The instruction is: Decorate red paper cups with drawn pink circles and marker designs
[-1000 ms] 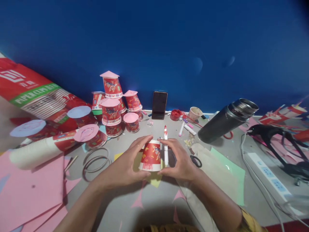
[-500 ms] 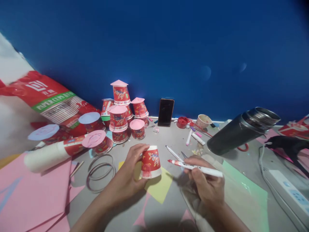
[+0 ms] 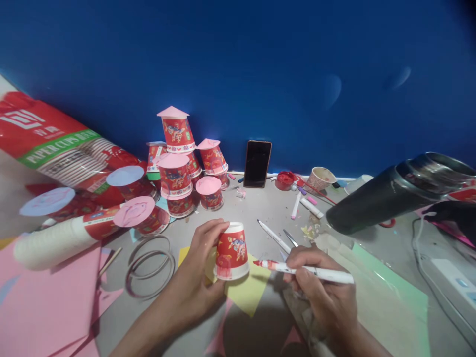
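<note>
My left hand (image 3: 204,265) is closed around the left side of a red paper cup (image 3: 232,250), which is upside down with its white rim at the bottom. The cup carries a printed pattern, and its lower left part is smudged pink. Beneath it lies a yellow paper sheet (image 3: 250,295). In my right hand (image 3: 323,285) is a white marker (image 3: 316,272), gripped like a pen. Its red tip points left at the cup with a small gap between them. Another white marker (image 3: 273,235) and a pointed metal tool (image 3: 290,238) lie just beyond my right hand.
Stacked red cups with pink paper cones (image 3: 174,173) stand at the back left. Near them lie bangle-like rings (image 3: 152,267), pink paper (image 3: 48,302) and a bag of paper cups (image 3: 70,148). A phone (image 3: 258,163) leans on the blue wall. A dark flask (image 3: 375,198) tilts at right.
My view has moved closer to the table. The marker has come nearer to the cup's lower right side and lies flatter. My left hand keeps its hold on the cup.
</note>
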### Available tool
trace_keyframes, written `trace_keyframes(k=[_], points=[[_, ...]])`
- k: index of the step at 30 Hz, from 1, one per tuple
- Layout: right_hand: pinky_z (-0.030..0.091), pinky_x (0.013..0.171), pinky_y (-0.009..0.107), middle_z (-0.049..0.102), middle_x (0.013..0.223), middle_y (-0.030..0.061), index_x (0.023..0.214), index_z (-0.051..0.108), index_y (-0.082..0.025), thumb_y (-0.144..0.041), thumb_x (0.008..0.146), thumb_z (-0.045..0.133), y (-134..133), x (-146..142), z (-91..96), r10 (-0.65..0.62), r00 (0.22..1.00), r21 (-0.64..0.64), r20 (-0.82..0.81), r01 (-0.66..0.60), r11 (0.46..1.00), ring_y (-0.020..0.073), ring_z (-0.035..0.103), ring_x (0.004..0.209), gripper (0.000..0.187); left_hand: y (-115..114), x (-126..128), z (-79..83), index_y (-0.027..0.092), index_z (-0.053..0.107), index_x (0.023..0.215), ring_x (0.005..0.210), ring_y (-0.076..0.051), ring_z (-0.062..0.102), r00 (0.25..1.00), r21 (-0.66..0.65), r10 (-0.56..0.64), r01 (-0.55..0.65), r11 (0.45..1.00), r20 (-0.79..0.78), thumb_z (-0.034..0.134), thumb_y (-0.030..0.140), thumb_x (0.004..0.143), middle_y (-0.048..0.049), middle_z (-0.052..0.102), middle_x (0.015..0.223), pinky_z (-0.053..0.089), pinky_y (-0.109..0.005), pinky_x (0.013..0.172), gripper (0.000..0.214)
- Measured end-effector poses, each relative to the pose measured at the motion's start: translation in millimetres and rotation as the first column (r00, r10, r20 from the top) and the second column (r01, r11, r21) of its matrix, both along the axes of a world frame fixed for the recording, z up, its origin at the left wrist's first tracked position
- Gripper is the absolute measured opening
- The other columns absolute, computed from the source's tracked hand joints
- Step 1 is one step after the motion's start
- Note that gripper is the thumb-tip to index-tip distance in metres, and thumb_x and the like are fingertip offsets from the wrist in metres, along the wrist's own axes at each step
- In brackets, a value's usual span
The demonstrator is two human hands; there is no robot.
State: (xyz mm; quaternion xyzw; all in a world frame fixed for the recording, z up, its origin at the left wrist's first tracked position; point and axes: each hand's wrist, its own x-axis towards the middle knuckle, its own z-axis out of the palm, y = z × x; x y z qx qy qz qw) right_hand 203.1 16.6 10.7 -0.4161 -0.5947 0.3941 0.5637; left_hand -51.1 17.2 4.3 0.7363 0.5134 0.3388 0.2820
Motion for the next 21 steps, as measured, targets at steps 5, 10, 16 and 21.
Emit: trace_keyframes(k=[5,10,16,21], points=[[0.047,0.043,0.014,0.075,0.066,0.0007,0.086,0.077,-0.022,-0.024,0.088,0.075,-1.7,-3.6,-1.4,-0.1,0.994,-0.163,-0.036,0.093,0.982,0.0097,0.06,0.047,0.003,-0.5,0.8,3.1,0.037,0.029,0.155,0.145,-0.032,0.048,1.0,-0.013,0.01,-0.01,1.0,0.026,0.064,0.017,0.089,-0.0107,0.04,0.156,0.05,-0.054,0.118,0.077],[0.047,0.04,0.016,0.076,0.066,0.0029,0.087,0.078,-0.021,-0.024,0.088,0.075,3.6,-2.8,1.7,-0.043,0.998,-0.131,-0.046,0.037,0.991,0.0109,0.06,0.044,0.005,0.8,2.2,5.7,0.035,0.037,0.151,0.142,-0.034,0.05,0.998,-0.017,0.057,-0.056,0.998,0.038,0.065,0.021,0.089,-0.0112,0.046,0.147,0.051,-0.056,0.117,0.07],[0.051,0.044,0.017,0.075,0.063,0.0022,0.083,0.077,-0.021,-0.021,0.086,0.075,0.9,-1.7,4.5,-0.009,1.0,-0.084,-0.03,0.006,0.996,0.0124,0.065,0.048,0.004,2.7,1.1,5.4,0.035,0.038,0.15,0.149,-0.032,0.042,0.996,0.027,0.074,-0.076,0.997,0.058,0.063,0.013,0.085,-0.01,0.041,0.153,0.048,-0.054,0.12,0.073],[0.052,0.045,0.017,0.076,0.067,0.0017,0.09,0.076,-0.021,-0.02,0.09,0.073,-0.6,1.7,0.8,0.005,1.0,-0.117,0.0,-0.005,0.993,0.0127,0.067,0.05,0.004,1.0,-1.3,2.6,0.036,0.034,0.153,0.151,-0.03,0.038,0.995,0.006,0.067,-0.068,0.998,0.075,0.061,0.011,0.085,-0.0087,0.037,0.158,0.047,-0.052,0.12,0.077]])
